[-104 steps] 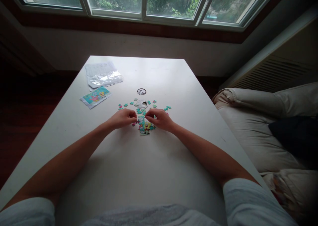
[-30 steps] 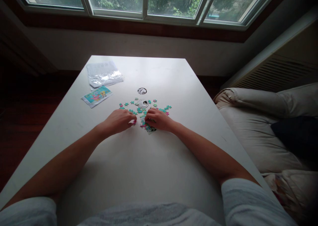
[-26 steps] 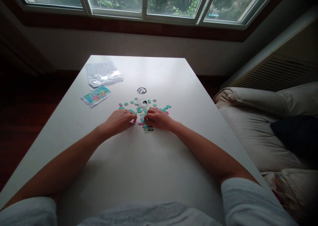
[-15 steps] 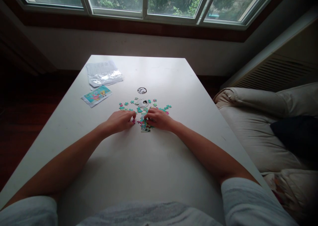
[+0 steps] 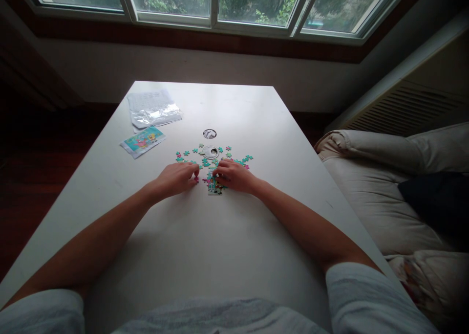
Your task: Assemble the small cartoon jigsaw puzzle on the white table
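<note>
Between my hands lies a joined section of jigsaw puzzle [image 5: 214, 189] with a cartoon picture, flat on the white table [image 5: 220, 241]. My left hand [image 5: 179, 175] is beside it on the left, thumb and forefinger closed round a small pink puzzle piece [image 5: 197, 179]. Curled over the section's upper right part, my right hand [image 5: 234, 174] grips it and hides some of it. Loose puzzle pieces [image 5: 248, 158], mostly turquoise with a few pink, are scattered just beyond both hands.
A round silver-coloured lid with an opening [image 5: 210, 152] sits among the loose pieces, with another round shiny disc [image 5: 209, 134] behind. At the far left lie a picture card [image 5: 143, 141] and a clear plastic bag with paper [image 5: 154, 109]. A beige sofa [image 5: 366, 192] stands right of the table.
The joined section, tilted a second ago, has been turned straight and shifted slightly left under my right hand. My left hand has edged left with the pink piece.
</note>
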A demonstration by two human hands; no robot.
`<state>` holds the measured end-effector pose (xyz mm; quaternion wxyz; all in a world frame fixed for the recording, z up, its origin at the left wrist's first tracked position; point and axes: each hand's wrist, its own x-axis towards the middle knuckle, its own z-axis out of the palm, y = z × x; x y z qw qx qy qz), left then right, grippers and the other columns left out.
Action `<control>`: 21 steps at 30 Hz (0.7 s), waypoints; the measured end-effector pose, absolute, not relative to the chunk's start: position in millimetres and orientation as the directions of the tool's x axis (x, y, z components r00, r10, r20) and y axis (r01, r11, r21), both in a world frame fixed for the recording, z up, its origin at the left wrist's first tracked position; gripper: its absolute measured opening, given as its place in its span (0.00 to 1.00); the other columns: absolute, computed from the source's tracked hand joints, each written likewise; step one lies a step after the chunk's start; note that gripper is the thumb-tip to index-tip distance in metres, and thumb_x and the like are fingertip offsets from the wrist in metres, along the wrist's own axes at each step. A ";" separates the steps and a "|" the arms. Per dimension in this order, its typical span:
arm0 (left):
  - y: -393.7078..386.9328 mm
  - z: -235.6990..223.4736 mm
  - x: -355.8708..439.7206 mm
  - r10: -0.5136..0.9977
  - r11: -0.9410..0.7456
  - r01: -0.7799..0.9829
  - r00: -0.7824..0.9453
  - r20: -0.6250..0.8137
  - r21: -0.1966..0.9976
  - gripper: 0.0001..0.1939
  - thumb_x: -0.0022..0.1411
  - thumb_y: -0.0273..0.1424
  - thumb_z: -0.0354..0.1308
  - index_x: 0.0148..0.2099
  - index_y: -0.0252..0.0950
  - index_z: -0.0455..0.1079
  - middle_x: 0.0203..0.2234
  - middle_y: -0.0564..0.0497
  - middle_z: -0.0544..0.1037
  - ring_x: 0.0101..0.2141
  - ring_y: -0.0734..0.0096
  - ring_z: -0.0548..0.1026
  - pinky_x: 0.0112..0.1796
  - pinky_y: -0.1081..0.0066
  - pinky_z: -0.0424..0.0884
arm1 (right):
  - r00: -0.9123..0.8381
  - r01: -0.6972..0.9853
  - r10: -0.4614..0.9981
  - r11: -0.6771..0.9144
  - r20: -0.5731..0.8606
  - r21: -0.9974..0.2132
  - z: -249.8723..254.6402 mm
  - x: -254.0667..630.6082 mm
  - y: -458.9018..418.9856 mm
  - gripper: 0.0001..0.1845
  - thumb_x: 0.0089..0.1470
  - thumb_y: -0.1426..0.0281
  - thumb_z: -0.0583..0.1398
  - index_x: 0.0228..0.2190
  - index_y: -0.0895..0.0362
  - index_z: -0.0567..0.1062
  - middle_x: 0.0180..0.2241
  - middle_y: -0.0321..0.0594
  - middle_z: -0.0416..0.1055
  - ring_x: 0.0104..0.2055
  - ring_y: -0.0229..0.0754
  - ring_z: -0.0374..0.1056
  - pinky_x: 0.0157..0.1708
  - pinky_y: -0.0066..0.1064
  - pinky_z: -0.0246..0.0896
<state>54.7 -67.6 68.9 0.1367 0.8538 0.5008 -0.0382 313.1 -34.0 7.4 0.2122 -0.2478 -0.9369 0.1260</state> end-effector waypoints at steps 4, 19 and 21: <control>-65.5 68.3 53.1 0.828 -0.458 0.850 0.515 -0.223 0.262 0.08 0.61 0.37 0.56 0.42 0.42 0.69 0.38 0.52 0.79 0.38 0.64 0.75 0.34 0.69 0.63 | -0.786 0.413 0.518 0.846 0.338 -0.336 7.4 313.2 -34.2 0.06 0.63 0.71 0.60 0.40 0.55 0.77 0.35 0.42 0.71 0.39 0.44 0.64 0.41 0.33 0.59; -70.4 67.5 57.9 0.843 -0.481 0.859 0.508 -0.179 0.175 0.09 0.64 0.37 0.54 0.44 0.43 0.70 0.42 0.51 0.78 0.39 0.64 0.75 0.33 0.69 0.62 | -0.780 0.411 0.523 0.842 0.343 -0.350 8.2 313.1 -34.3 0.05 0.62 0.71 0.60 0.39 0.55 0.77 0.35 0.42 0.71 0.39 0.43 0.64 0.41 0.33 0.58; -71.6 69.6 58.8 0.844 -0.487 0.860 0.508 -0.171 0.152 0.09 0.65 0.36 0.54 0.45 0.43 0.71 0.42 0.51 0.79 0.39 0.64 0.76 0.33 0.69 0.63 | -0.780 0.409 0.522 0.842 0.345 -0.350 7.6 313.2 -34.0 0.05 0.62 0.71 0.60 0.39 0.55 0.77 0.35 0.42 0.71 0.39 0.43 0.64 0.40 0.33 0.58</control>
